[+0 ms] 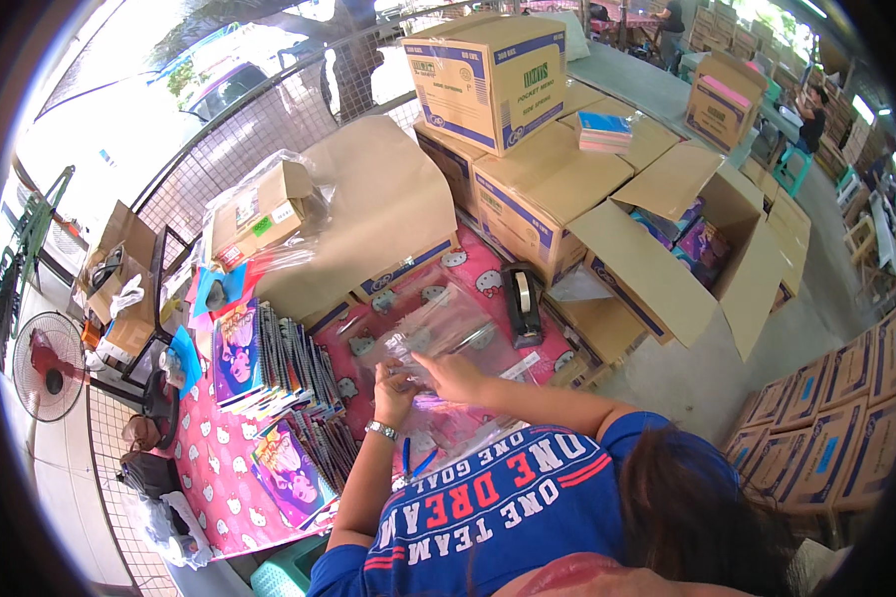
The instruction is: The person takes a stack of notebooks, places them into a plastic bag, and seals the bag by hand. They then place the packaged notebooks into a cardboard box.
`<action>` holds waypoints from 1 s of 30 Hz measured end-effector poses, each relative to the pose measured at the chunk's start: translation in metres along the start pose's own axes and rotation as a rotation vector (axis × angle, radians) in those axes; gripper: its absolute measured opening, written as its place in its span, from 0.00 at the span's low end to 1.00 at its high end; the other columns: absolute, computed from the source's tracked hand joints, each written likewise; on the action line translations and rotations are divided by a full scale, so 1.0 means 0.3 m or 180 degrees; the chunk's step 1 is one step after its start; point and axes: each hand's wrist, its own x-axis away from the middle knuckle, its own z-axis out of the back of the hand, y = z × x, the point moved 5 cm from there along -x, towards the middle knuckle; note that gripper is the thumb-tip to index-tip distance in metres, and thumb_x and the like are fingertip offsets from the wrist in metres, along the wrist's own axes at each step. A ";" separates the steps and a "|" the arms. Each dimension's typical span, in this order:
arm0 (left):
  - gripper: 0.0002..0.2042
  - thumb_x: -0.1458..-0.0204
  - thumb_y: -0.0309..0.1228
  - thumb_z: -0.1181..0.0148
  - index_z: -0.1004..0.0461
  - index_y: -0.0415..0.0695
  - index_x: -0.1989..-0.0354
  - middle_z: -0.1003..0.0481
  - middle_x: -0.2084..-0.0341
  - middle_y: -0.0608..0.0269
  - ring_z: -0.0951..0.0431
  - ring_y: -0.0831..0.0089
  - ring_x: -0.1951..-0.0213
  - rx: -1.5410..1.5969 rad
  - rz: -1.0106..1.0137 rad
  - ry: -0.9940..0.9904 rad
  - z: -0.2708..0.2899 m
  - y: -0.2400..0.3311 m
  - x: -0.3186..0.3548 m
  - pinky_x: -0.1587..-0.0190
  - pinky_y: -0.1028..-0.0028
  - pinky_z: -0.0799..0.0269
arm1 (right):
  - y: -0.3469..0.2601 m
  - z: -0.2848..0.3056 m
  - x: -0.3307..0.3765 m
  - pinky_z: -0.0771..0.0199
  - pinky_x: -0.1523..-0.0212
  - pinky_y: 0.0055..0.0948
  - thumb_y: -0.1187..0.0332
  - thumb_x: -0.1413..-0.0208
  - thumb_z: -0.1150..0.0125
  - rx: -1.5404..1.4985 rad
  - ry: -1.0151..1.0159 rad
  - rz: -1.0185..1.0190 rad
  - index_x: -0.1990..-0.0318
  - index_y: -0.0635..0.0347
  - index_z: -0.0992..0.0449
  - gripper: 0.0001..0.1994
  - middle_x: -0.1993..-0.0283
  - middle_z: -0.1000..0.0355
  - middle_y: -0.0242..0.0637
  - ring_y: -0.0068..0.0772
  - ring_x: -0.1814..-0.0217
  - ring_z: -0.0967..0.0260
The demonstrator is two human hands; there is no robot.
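Note:
Over the table's near edge, my left hand and my right hand meet at the mouth of a clear plastic bag. The fingers of both are closed on its thin film, though the exact pinch is hard to see. More clear plastic sheets lie flat just beyond. To the left of my left hand stand two stacks of notebooks with purple illustrated covers, a farther stack and a nearer stack. A blue-handled tool, perhaps scissors, rests close to my shirt.
A black tape dispenser stands at the right on the pink patterned tablecloth. Behind are closed cartons and a brown-paper-covered pile. An open carton holds purple packs. A fan is far left; people work in the distance.

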 end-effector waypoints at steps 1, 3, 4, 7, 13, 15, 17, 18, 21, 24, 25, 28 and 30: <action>0.12 0.69 0.27 0.28 0.20 0.40 0.73 0.31 0.56 0.59 0.31 0.58 0.51 -0.0235 -0.0064 0.0030 -0.001 -0.007 -0.008 0.45 0.62 0.35 | -0.001 0.022 -0.013 0.28 0.59 0.46 0.70 0.49 0.43 -0.0023 -0.0182 -0.0216 0.32 0.58 0.46 0.34 0.64 0.27 0.58 0.55 0.62 0.27; 0.13 0.68 0.36 0.27 0.19 0.40 0.76 0.31 0.55 0.57 0.37 0.55 0.48 -0.0413 -0.0128 0.0141 -0.012 -0.001 -0.025 0.42 0.62 0.40 | 0.051 0.025 -0.051 0.28 0.59 0.46 0.69 0.48 0.43 -0.0186 -0.0230 -0.0344 0.32 0.58 0.48 0.35 0.62 0.27 0.60 0.56 0.61 0.27; 0.14 0.68 0.37 0.27 0.19 0.40 0.76 0.31 0.54 0.57 0.37 0.55 0.48 -0.0556 -0.0124 0.0150 -0.017 0.021 -0.030 0.42 0.62 0.40 | 0.084 0.013 -0.064 0.28 0.59 0.46 0.68 0.47 0.43 -0.0293 -0.0273 -0.0413 0.31 0.58 0.49 0.35 0.61 0.28 0.61 0.57 0.60 0.28; 0.15 0.69 0.39 0.27 0.18 0.42 0.75 0.31 0.51 0.60 0.40 0.56 0.44 -0.1254 -0.0162 0.0121 -0.003 0.045 -0.054 0.39 0.62 0.45 | 0.208 0.047 -0.016 0.28 0.52 0.34 0.62 0.42 0.42 -0.1879 0.0655 0.0406 0.33 0.57 0.43 0.30 0.50 0.26 0.45 0.36 0.53 0.27; 0.17 0.65 0.43 0.31 0.20 0.47 0.68 0.26 0.52 0.60 0.31 0.60 0.45 -0.1884 0.0345 -0.0868 -0.056 0.055 -0.113 0.36 0.51 0.49 | 0.958 0.044 0.350 0.26 0.65 0.32 0.66 0.44 0.39 -0.0317 0.1898 -0.2367 0.58 0.60 0.28 0.11 0.68 0.27 0.36 0.30 0.66 0.28; 0.18 0.64 0.43 0.32 0.20 0.47 0.66 0.24 0.55 0.56 0.28 0.59 0.47 -0.1590 0.0299 -0.0837 -0.042 0.059 -0.145 0.37 0.52 0.45 | 0.985 -0.020 0.353 0.28 0.72 0.27 0.65 0.44 0.38 -0.1567 0.1856 -0.2334 0.57 0.58 0.27 0.10 0.72 0.30 0.31 0.24 0.73 0.31; 0.19 0.66 0.43 0.30 0.19 0.47 0.65 0.23 0.57 0.54 0.26 0.57 0.49 -0.1249 0.0443 -0.0992 0.003 0.015 -0.129 0.42 0.57 0.37 | 0.906 -0.046 0.313 0.31 0.76 0.23 0.64 0.44 0.38 -0.3482 0.1749 -0.2840 0.58 0.55 0.26 0.09 0.74 0.33 0.27 0.19 0.78 0.36; 0.20 0.67 0.42 0.29 0.19 0.46 0.65 0.23 0.58 0.53 0.25 0.56 0.51 -0.1103 0.0475 -0.1141 0.013 0.019 -0.132 0.45 0.61 0.33 | 0.865 -0.031 0.289 0.31 0.75 0.23 0.65 0.44 0.38 -0.3999 0.1567 -0.2866 0.60 0.52 0.25 0.07 0.74 0.32 0.24 0.16 0.79 0.39; 0.20 0.69 0.38 0.27 0.18 0.45 0.64 0.22 0.62 0.54 0.23 0.56 0.55 -0.0855 0.0301 -0.1166 -0.004 0.010 -0.171 0.50 0.66 0.30 | 0.950 -0.037 0.305 0.28 0.71 0.24 0.67 0.44 0.38 -0.4151 0.1815 -0.3075 0.60 0.52 0.26 0.06 0.73 0.32 0.26 0.19 0.78 0.38; 0.18 0.67 0.33 0.27 0.18 0.44 0.63 0.22 0.62 0.54 0.23 0.60 0.57 -0.0006 0.0515 -0.0974 -0.016 -0.074 -0.154 0.52 0.67 0.30 | 0.877 -0.060 0.318 0.28 0.68 0.23 0.68 0.43 0.39 -0.4371 0.2238 -0.2762 0.60 0.52 0.27 0.06 0.72 0.32 0.27 0.19 0.78 0.38; 0.15 0.63 0.30 0.29 0.18 0.42 0.63 0.22 0.63 0.57 0.24 0.66 0.60 0.0175 0.0385 -0.0933 -0.018 -0.067 -0.140 0.54 0.70 0.30 | 0.834 -0.054 0.334 0.29 0.68 0.22 0.68 0.43 0.39 -0.4415 0.2432 -0.2588 0.60 0.53 0.28 0.06 0.72 0.32 0.26 0.19 0.77 0.38; 0.12 0.59 0.28 0.30 0.19 0.39 0.64 0.22 0.64 0.60 0.24 0.71 0.61 0.1070 0.0884 -0.0692 -0.026 -0.123 -0.101 0.56 0.73 0.30 | 0.781 -0.187 0.444 0.34 0.72 0.19 0.71 0.43 0.40 -0.4809 0.2236 -0.3128 0.61 0.56 0.30 0.05 0.72 0.34 0.26 0.17 0.77 0.38; 0.08 0.55 0.26 0.32 0.19 0.37 0.66 0.22 0.67 0.63 0.25 0.76 0.65 0.1326 0.1002 -0.0687 -0.060 -0.085 -0.126 0.59 0.75 0.30 | 0.883 -0.298 0.433 0.39 0.74 0.17 0.72 0.43 0.43 -0.5824 0.1186 -0.2471 0.62 0.57 0.30 0.04 0.74 0.35 0.26 0.15 0.78 0.40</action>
